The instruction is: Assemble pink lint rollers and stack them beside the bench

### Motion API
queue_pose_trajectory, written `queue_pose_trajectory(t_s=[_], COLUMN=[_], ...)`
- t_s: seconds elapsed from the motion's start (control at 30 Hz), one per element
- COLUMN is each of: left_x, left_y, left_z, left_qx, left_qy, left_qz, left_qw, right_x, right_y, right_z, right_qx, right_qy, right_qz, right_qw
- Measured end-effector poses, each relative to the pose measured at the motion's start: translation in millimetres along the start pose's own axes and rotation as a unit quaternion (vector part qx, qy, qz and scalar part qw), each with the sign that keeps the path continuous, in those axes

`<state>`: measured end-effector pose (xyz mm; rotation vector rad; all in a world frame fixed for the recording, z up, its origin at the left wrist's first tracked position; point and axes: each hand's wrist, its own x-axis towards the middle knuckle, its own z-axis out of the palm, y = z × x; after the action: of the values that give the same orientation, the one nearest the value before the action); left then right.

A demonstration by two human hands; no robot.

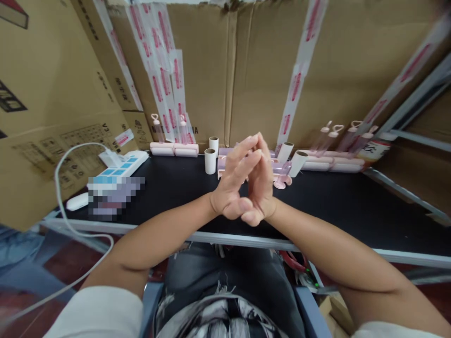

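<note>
The far cardboard point(268, 65) carries strips of clear tape point(296, 87) printed in red, too blurred to read; between the left strips a printed word shows in part, ending in "NA". The cardboard box point(52, 89) on the left bears "V3", "V6", small diagrams and lines of Chinese characters, with a dark logo cut off at the left edge. At the far right a jar point(375, 149) with a white lid has a label with a large dark character, partly hidden.

Four white cylinders point(210, 164) stand on the black table point(334, 206), two to the left of the hands and two to the right, the right pair leaning in view; their open tops show brown insides. Clear tubes point(159, 134) with pink tops, some heart-shaped, rise behind pink rolls point(313, 163) on both far sides; I cannot tell what is in them.

The left hand point(229, 180) and right hand point(262, 192) meet at the fingertips, fingers straight, palms apart, thumbs close together. Just beyond them, partly hidden, lies a purple tube point(282, 167) by a pink piece point(280, 184).
</note>
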<state>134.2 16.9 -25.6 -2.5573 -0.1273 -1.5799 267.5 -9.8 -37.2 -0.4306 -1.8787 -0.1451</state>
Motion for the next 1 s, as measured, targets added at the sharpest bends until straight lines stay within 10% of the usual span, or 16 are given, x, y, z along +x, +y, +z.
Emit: queue_pose_trajectory(t_s=[0.1,0.23,0.37,0.47,0.6,1.0], left_x=[11.1,32.3,17.4,-23.5,-67.9,-81.6], left_y=[3.8,9.0,-0.9,-11.0,-15.2,-30.9], left_z=[-18.5,-50.9,-92.9,-129.5,-169.2,-179.5], left_qx=[-0.015,0.167,0.293,0.329,0.352,0.352], left_qy=[-0.012,-0.062,-0.108,-0.208,-0.276,-0.314], left_qz=[-0.029,-0.240,-0.434,-0.586,-0.658,-0.645], left_qw=[0.999,0.954,0.845,0.710,0.605,0.600], right_x=[6.3,6.7,4.1,4.3,6.1,5.2], right_y=[0.6,-2.3,-5.6,-6.5,-5.9,-0.5], right_z=[-2.2,-0.1,0.9,0.2,0.0,0.1], right_qx=[0.018,0.034,-0.031,-0.028,-0.002,0.010], right_qy=[-0.003,0.016,-0.012,-0.043,-0.055,-0.067], right_qz=[0.011,0.062,0.117,0.132,0.117,0.105], right_qw=[1.000,0.997,0.993,0.990,0.992,0.992])
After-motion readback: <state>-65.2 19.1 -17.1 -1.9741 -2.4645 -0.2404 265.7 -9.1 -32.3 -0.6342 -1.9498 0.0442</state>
